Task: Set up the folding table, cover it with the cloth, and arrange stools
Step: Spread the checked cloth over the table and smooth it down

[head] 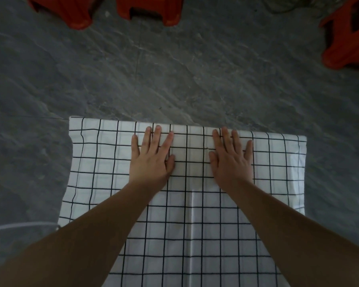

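A thin, soft checked cloth is pressed flat by the left hand and right hand, fingers straight; its far edge is likely best pinched.

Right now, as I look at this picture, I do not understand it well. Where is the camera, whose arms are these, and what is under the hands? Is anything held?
There is no machine here. A person wears one camera on the head, and it looks forward and down, so the two bare arms coming from the bottom edge are that person's own.

The left hand and the right hand both lie flat, fingers straight and spread, pressing on a white cloth with a black grid pattern. Nothing is gripped or pinched; the hands only rest on the cloth near its far edge.

The cloth lies over a flat surface, probably the folding table, which is hidden beneath it. Around it is a grey stone-like floor. Red stools stand on the floor: two at the top and one at the right.
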